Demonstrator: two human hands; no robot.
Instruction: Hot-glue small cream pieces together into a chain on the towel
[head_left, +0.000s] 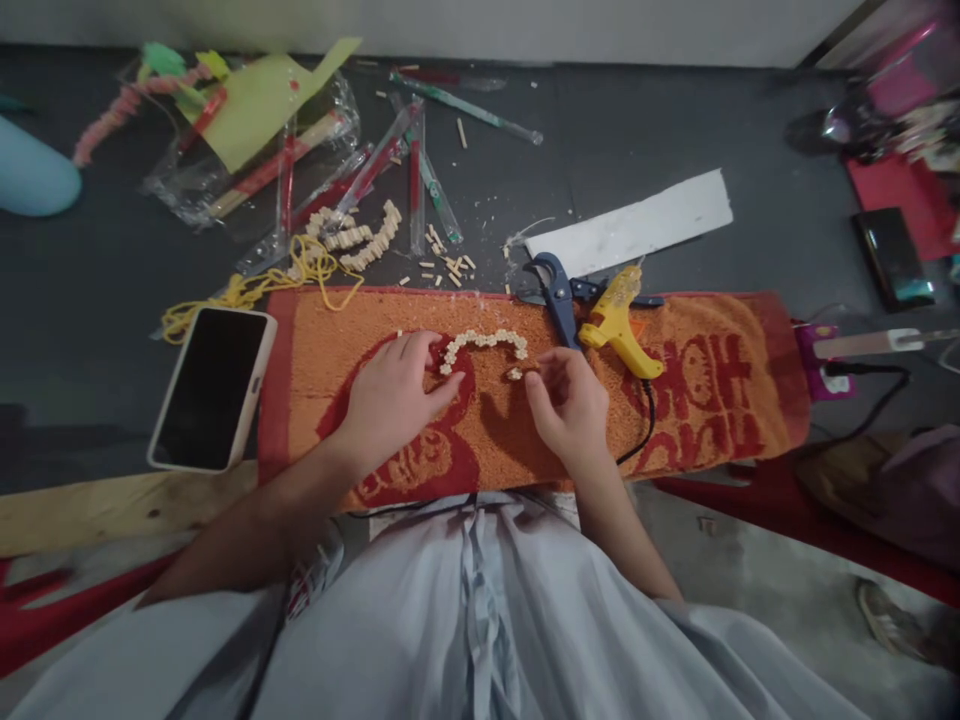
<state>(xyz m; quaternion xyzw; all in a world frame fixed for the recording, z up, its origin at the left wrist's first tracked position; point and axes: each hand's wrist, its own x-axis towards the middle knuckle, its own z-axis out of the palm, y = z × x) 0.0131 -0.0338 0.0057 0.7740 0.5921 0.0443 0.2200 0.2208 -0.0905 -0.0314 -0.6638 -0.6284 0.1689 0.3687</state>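
On the orange and red towel lies an arch of small pale wooden stick pieces, joined side by side in a curve. My left hand rests by the arch's left end, thumb and index finger apart around that end; I cannot tell whether they touch it. The fingers of my right hand are curled into a pinch at a small cluster of the same pieces, just below the arch's right end. A yellow glue gun and a blue-handled cutter lie right of the arch.
A phone lies at the left. Behind the towel are yellow cord, more curved wooden-piece strips, loose bits, wrapped sticks and a white strip. A power strip sits right.
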